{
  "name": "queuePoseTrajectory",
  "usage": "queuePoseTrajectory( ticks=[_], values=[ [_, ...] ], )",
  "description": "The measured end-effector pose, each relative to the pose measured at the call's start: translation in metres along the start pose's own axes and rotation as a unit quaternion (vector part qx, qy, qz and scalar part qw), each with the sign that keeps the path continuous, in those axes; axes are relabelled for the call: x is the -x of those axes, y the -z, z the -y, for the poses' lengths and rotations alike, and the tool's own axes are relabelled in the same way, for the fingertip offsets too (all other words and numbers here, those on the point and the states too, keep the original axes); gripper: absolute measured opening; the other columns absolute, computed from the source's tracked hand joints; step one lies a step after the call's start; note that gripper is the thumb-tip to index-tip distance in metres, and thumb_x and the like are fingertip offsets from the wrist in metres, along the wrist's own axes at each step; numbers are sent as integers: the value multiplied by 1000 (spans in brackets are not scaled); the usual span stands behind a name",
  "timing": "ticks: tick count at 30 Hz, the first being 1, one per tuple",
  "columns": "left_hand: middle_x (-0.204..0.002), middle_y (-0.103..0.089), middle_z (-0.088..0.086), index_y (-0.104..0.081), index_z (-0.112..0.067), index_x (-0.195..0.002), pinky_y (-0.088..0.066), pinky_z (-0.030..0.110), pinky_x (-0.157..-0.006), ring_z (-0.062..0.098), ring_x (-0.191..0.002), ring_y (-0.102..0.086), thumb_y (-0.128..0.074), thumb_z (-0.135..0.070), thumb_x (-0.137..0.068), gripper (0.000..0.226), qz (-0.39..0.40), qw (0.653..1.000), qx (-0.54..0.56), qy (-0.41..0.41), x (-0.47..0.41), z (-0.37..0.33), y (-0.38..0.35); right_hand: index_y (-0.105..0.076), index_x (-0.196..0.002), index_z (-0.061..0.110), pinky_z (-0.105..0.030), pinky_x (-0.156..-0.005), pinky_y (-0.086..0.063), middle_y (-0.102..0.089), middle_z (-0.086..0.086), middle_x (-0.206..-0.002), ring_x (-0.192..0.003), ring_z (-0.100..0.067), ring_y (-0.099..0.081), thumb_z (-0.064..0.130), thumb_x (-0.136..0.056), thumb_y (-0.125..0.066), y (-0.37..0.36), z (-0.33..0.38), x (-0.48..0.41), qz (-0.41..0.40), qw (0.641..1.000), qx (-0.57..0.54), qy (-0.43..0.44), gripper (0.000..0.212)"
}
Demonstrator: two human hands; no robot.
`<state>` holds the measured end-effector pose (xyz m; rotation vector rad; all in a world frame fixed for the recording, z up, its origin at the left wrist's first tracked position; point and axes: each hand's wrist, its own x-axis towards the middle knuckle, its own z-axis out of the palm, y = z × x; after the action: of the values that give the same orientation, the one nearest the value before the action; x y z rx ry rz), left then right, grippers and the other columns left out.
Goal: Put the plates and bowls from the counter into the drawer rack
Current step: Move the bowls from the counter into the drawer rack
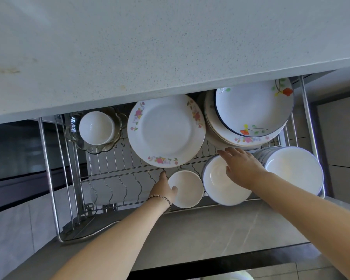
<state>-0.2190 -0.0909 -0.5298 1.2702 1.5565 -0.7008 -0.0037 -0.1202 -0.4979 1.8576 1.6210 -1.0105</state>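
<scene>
The left hand (163, 188) gripped the small plain white bowl (187, 188) by its rim in the wire drawer rack (113, 184); the right hand (241, 168) hovered spread over the neighbouring wide white bowl (220, 188).

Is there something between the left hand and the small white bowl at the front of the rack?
No. The left hand already touches the small white bowl, thumb on its rim. Nothing visible lies between them.

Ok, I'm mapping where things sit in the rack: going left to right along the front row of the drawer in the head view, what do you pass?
Empty wire slots → left hand gripping the small white bowl → medium white bowl under the right hand → stack of blue-rimmed bowls.
</scene>
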Motion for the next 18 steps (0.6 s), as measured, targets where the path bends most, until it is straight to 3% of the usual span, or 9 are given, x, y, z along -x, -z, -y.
queuePoseTrajectory(
  ticks=[4,7,10,14,18],
  values=[
    [-131,-53,7,-38,-12,-137,-52,32,-86,26,-107,-64,-46,-17,-91,47,-24,999,22,-18,33,-5,26,-44,-134,16,-37,-103,-42,-50,-6,-136,-125,-26,-48,16,-93,-42,30,11,17,-9,1000,1,21,42],
    [-116,-65,4,-62,-15,-108,-45,25,-89,21,-109,-61,-47,-7,-90,24,-87,990,85,-72,69,-14,60,-52,-127,16,-32,-91,-48,-59,-7,-126,-113,-25,-57,17,-94,-39,70,32,33,22,999,-17,33,35],
    [-93,-69,9,-55,-26,-77,-48,30,-86,24,-93,-64,-47,-1,-88,28,-142,959,214,-119,105,-24,111,-48,-133,22,-31,-95,-43,-55,-5,-133,-120,-25,-53,20,-94,-39,127,65,48,22,995,-73,61,40],
    [-76,-65,-1,-57,-15,-88,-52,35,-77,12,-72,-64,-38,2,-92,26,-200,908,336,-150,137,-31,204,-53,-129,26,-30,-99,-43,-56,-2,-132,-118,-22,-54,20,-92,-40,211,118,53,-38,987,-108,116,40],
    [-75,-60,0,-56,-10,-100,-47,24,-60,11,-64,-59,-36,3,-91,25,-270,851,429,-137,147,-22,302,-54,-128,22,-30,-101,-42,-57,-2,-130,-118,-21,-54,22,-93,-42,287,179,44,-82,977,-139,142,36]
  ],
)
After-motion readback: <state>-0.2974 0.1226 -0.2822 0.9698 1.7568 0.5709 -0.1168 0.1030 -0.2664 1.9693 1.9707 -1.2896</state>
